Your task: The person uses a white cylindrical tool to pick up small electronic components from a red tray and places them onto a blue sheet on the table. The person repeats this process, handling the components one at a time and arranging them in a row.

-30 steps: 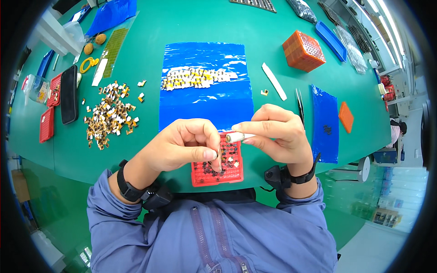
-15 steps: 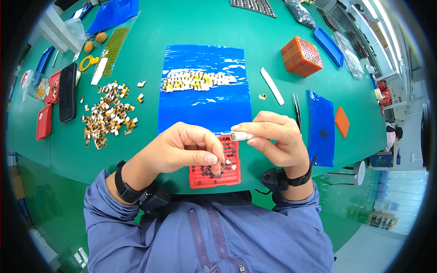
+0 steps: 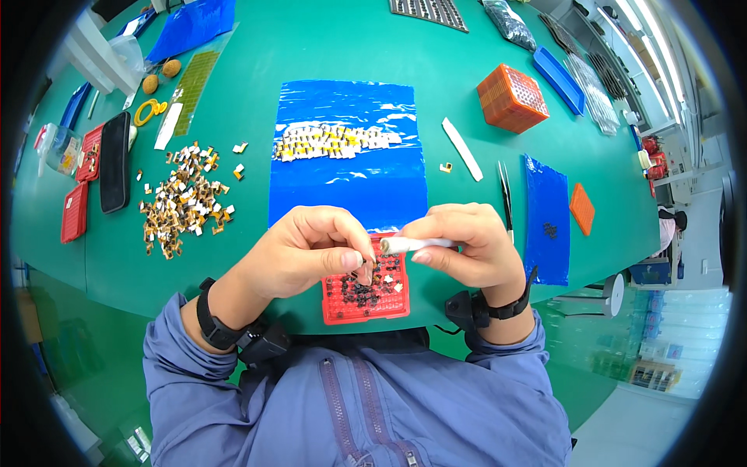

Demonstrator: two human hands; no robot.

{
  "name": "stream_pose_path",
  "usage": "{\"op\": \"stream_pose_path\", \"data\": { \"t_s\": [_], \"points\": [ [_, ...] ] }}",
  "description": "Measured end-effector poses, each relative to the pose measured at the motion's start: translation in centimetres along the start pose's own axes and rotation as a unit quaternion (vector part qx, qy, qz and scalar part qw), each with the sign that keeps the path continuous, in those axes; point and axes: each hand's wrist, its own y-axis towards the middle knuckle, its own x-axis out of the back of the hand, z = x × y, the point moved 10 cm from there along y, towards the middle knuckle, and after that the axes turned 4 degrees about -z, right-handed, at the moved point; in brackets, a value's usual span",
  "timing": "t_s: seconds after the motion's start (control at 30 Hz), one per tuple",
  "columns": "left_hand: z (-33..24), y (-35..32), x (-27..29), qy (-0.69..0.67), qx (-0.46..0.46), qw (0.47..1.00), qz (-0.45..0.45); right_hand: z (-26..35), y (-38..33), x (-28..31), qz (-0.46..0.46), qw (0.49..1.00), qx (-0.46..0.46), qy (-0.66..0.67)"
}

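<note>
White stick in your right hand, tip over the red tray!

Your hands are close together by the middle of the tabletop's near edge. Right thumb and fingers are clamped around the stick, its blunt end facing your left hand. There, thumb and forefinger curl in, nearly meeting; whether they pinch a small piece, I can't tell. Below sits the tray, right at the near edge, dotted with dark bits and a few pale pieces. Just beyond, the large blue sheet carries a band of white-and-yellow parts. Toward the left edge, a loose heap of brown-and-white parts; toward the right edge, tweezers beside a smaller blue sheet.
</note>
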Motion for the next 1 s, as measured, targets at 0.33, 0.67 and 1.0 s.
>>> {"op": "stream_pose_path", "data": {
  "t_s": [0.33, 0.67, 1.0],
  "points": [
    [0.3, 0.1, 0.1, -0.033, 0.015, 0.999, -0.016, -0.1, -0.1, -0.7, 0.031, 0.999, -0.03, 0.005],
    [0.6, 0.1, 0.4, -0.014, 0.022, 0.999, -0.026, 0.3, 0.1, -0.4, 0.02, 1.0, -0.009, -0.003],
    [0.7, 0.1, 0.4, -0.01, 0.035, 0.999, -0.037, -0.4, -0.2, -0.7, 0.03, 0.999, -0.02, -0.006]
  ]
}}
